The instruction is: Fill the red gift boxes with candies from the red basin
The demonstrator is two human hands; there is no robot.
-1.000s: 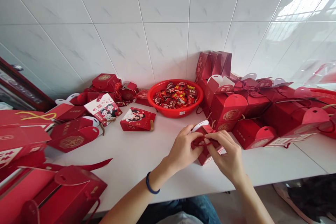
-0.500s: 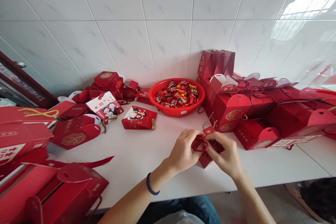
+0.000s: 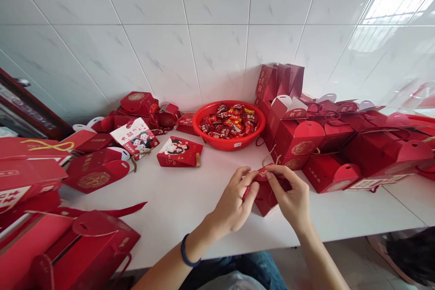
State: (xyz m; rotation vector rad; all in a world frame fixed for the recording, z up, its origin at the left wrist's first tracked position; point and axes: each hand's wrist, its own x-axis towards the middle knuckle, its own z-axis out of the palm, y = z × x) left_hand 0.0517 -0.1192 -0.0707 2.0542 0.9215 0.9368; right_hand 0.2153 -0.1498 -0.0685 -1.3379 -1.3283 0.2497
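A small red gift box (image 3: pixel 266 202) stands on the table between my two hands. My left hand (image 3: pixel 234 204) is closed, with a loop of red cord (image 3: pixel 246 193) caught in its curled fingers, while its index finger reaches the box's top flap (image 3: pixel 262 174). From the other side my right hand (image 3: pixel 291 195) pinches that same flap between thumb and fingers. Parts of the box lie hidden behind both hands. Beige cord handles show just behind it.
A red basin (image 3: pixel 227 145) full of wrapped sweets stands against the tiled wall. Stacked red boxes (image 3: pixel 302 142) crowd the right. More boxes (image 3: pixel 97 176) fill the left. A flat printed red box (image 3: pixel 180 153) lies left of the basin on the white table (image 3: pixel 176 217).
The red cord loop has shifted from between both hands into my left fingers. My left hand has turned and moved slightly left. My right fingers have closed on the flap.
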